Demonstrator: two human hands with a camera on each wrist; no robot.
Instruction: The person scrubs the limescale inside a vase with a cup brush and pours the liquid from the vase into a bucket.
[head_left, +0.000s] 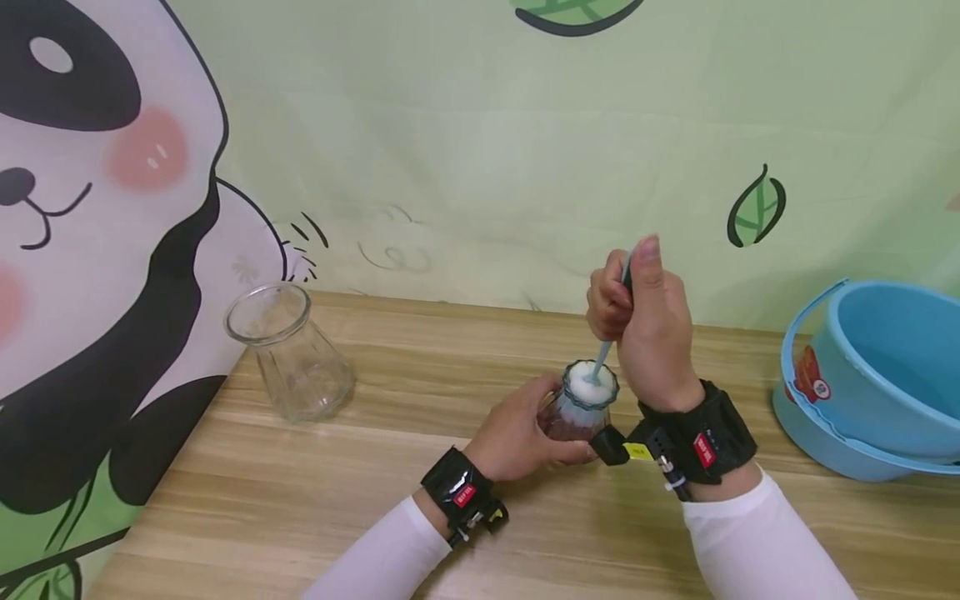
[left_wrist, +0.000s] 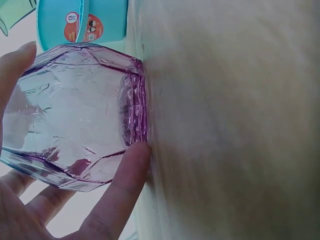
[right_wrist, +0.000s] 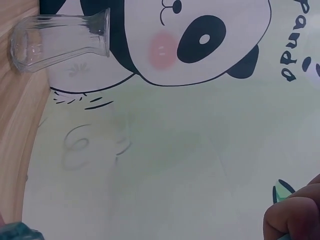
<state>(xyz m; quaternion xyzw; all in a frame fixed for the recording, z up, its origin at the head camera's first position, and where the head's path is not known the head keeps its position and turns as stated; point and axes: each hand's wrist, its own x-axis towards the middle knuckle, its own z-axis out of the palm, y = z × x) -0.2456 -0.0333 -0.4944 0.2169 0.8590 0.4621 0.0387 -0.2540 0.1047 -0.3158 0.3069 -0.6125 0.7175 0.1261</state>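
My left hand [head_left: 512, 431] holds a small faceted glass vase [head_left: 573, 419] around its body, on the wooden table. The vase has a scalloped bluish rim and a purple-tinted base. In the left wrist view the vase [left_wrist: 82, 115] lies between thumb and fingers, one fingertip near its base. My right hand [head_left: 647, 321] is above the vase, fingers curled round a thin blue-handled bottle brush [head_left: 602, 357], thumb up along the handle. The handle runs down into white, sponge-like material filling the vase's mouth; the lower end is hidden. In the right wrist view only curled fingers [right_wrist: 295, 217] show.
A clear, wide-mouthed glass jar [head_left: 303, 375] stands at the left of the table [head_left: 300, 508]. On the right is a light blue bucket [head_left: 885, 392] with a handle and a red sticker. Behind the table hangs a green backdrop [head_left: 480, 167] with a panda print.
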